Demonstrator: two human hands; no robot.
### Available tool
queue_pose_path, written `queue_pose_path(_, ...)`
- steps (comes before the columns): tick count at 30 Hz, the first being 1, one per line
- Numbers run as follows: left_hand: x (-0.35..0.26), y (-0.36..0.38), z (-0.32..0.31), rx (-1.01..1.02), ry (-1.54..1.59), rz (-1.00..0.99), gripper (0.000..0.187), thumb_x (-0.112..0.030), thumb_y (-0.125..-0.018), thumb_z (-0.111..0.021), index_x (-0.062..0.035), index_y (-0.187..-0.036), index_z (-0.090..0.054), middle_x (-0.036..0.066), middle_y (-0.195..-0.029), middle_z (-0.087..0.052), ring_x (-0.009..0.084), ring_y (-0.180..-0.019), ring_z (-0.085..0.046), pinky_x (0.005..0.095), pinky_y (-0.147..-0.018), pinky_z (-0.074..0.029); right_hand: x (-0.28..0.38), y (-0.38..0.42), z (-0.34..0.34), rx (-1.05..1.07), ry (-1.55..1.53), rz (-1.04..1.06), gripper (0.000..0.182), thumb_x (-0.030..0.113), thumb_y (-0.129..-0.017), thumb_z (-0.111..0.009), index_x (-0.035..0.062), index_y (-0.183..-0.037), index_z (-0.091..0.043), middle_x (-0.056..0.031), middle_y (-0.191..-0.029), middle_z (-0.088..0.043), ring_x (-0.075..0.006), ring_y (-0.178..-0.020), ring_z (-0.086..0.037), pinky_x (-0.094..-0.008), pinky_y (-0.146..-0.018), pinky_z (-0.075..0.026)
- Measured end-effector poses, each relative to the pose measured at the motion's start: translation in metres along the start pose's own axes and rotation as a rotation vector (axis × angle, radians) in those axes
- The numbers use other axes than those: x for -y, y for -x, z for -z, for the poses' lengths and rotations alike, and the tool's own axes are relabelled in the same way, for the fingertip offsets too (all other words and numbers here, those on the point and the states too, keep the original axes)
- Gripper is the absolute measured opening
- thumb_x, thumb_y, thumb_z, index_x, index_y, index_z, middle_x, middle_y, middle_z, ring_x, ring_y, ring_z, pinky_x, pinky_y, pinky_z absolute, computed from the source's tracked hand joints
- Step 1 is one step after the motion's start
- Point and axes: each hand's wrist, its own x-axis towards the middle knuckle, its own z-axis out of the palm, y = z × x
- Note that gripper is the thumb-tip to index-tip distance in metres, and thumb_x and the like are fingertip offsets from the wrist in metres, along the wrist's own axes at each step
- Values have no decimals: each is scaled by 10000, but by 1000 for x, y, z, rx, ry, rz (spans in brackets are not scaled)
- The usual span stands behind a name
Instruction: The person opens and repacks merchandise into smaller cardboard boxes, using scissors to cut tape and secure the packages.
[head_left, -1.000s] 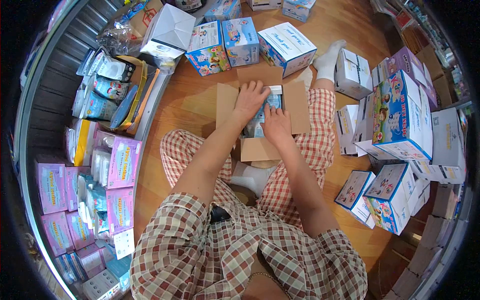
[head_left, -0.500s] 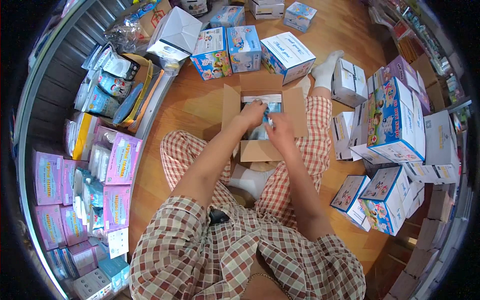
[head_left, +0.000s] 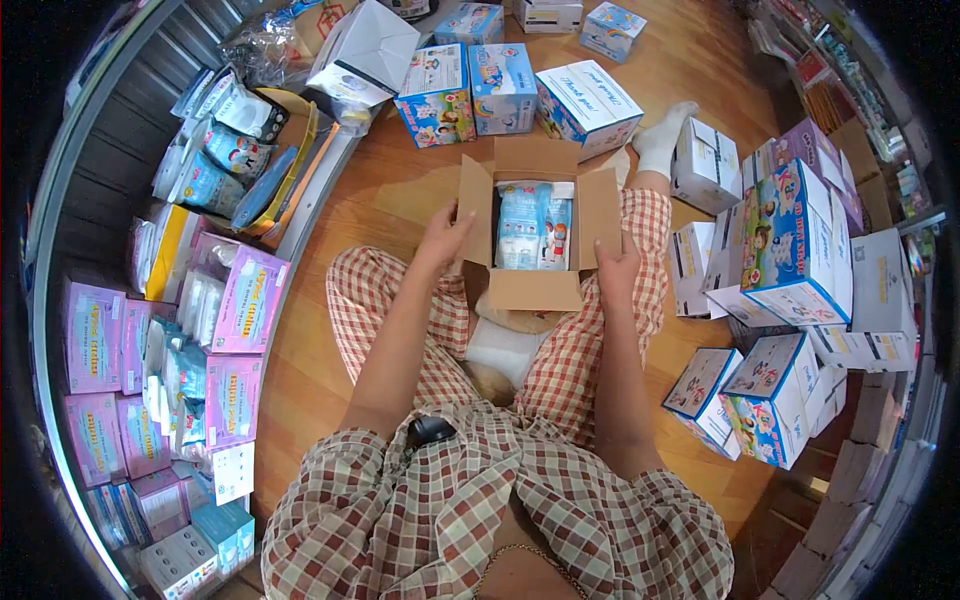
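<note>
An open cardboard box [head_left: 534, 292] stands between my legs with its flaps folded outward. Inside it lie a light blue and white plastic packet [head_left: 519, 222] and, beside that, a narrower blue pack [head_left: 556, 240] with cartoon figures. What lies under them is hidden. My left hand [head_left: 445, 240] holds the left flap at its outer edge, fingertips partly behind the cardboard. On the other side, my right hand [head_left: 616, 270] grips the right flap, its thumb on the near face.
Printed blue and white boxes [head_left: 585, 105] stand beyond the cardboard box. More boxes [head_left: 790, 235] are stacked to my right. Along the left, a shelf carries pink boxes [head_left: 240, 300] and a yellow-edged carton [head_left: 290, 165] of plastic packets. My socked foot [head_left: 660, 140] rests near the white boxes.
Both hands have left the inside of the cardboard box and moved apart to its side flaps. The packets inside now show fully. My view has shifted slightly.
</note>
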Motion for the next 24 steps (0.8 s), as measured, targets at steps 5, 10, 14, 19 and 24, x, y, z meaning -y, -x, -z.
queue_pose_path(5,-16,17,-10,114,-128,-75,466,-248,-871,-602,38,-1215,-470,97,-1036,-577,152,-947,-526,279,-820,-433,27,11,17,85,70,-59,272,15,-768,-604,-48,-1030,-570,-150,-977,-612,-224,-897,-583,-328,-803,-447)
queue_pose_path(10,-23,-27,-2,-45,-491,-226,495,-268,-846,-609,17,-1223,-460,189,-1168,-536,283,-1086,-502,352,-920,-402,27,21,20,67,115,51,227,19,-754,-576,-33,-974,-584,-112,-876,-626,-173,-813,-582,-298,-736,-453)
queue_pose_path(14,-80,-51,-23,-75,-890,-735,568,-305,-808,-631,-9,-1250,-432,204,-1264,-473,350,-1193,-422,447,-1019,-313,28,19,17,46,70,-19,257,19,-770,-580,-28,-1022,-570,-130,-917,-622,-197,-849,-590,-312,-766,-456)
queue_pose_path(19,-77,-48,-57,137,-1153,-584,486,-304,-803,-632,-20,-1169,-483,151,-1224,-506,319,-1189,-430,563,-1026,-240,25,24,18,57,74,-55,278,21,-785,-580,-25,-1059,-561,-146,-954,-617,-220,-889,-597,-329,-796,-460)
queue_pose_path(24,-38,-11,-64,555,-1150,-314,568,-330,-769,-665,-47,-1226,-482,179,-1325,-427,329,-1252,-376,543,-1045,-224,27,28,17,44,58,-18,304,23,-779,-582,-39,-1075,-554,-149,-959,-622,-221,-900,-600,-331,-802,-463)
